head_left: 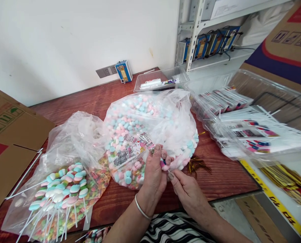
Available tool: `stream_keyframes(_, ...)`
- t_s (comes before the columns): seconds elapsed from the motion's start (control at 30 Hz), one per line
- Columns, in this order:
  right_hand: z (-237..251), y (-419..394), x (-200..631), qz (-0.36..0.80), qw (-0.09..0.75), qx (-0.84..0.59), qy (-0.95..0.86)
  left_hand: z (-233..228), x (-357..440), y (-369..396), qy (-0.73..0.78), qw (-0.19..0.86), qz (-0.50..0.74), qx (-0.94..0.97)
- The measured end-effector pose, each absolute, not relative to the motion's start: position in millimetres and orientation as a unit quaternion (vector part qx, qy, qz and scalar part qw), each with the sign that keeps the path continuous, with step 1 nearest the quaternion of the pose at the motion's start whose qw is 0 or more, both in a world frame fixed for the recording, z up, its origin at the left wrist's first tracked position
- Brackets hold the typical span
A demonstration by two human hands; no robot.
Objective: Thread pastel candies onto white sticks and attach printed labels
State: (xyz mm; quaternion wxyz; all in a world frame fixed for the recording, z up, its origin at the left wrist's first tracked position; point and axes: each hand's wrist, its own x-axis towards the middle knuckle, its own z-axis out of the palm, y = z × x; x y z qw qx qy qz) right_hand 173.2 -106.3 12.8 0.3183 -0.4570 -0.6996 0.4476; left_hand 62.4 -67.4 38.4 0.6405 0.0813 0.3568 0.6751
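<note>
My left hand (154,168), a bangle on its wrist, is closed around a small printed clear wrapper (146,141). Something pink and dark shows at its fingertips, too small to name. Close beside it, my right hand (187,189) is pinched at the lower end of that bundle; fingers hide what lies between its thumb and forefinger. Under and behind both hands lies a big clear bag of pastel marshmallows (125,126). Another printed wrapper (126,155) rests on this bag. To the left, marshmallow skewers on white sticks (61,187) are piled on a bag of colourful ring candies (100,175).
At right stand clear plastic bins with white sticks and printed wrappers (254,131). Gold twist ties (198,165) lie by the marshmallow bag, more gold strips (287,182) at far right. Cardboard boxes (19,125) flank the wooden table (89,92). A blue device (124,71) leans on the wall.
</note>
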Motion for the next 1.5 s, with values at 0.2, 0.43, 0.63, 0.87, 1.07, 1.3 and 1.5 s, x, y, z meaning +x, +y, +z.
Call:
stream_keyframes(0.2,-2,-109,184,0.194,0.327,-0.475,-0.794,41,47,-61,0.335,0.619,0.709,0.051)
stream_keyframes(0.43,5,-116,184,0.644,0.338,-0.407,-0.552,48,36,-54,0.288,0.641,0.710,0.035)
stream_keyframes(0.63,17,-112,171,0.850,0.368,-0.282,-0.251,39,59,-67,0.267,0.685,0.676,0.052)
stream_keyframes(0.87,15,-108,177,0.891,0.319,-0.238,-0.220,40,33,-58,0.241,0.672,0.697,0.070)
stream_keyframes(1.07,9,-110,173,0.649,0.380,-0.386,-0.533,40,41,-54,0.279,0.671,0.687,-0.004)
stream_keyframes(1.3,-8,-108,178,-0.009,0.359,-0.392,-0.847,43,60,-65,0.365,0.607,0.706,-0.013)
stream_keyframes(1.5,1,-111,176,0.385,0.400,-0.432,-0.710,49,51,-72,0.327,0.646,0.690,-0.019)
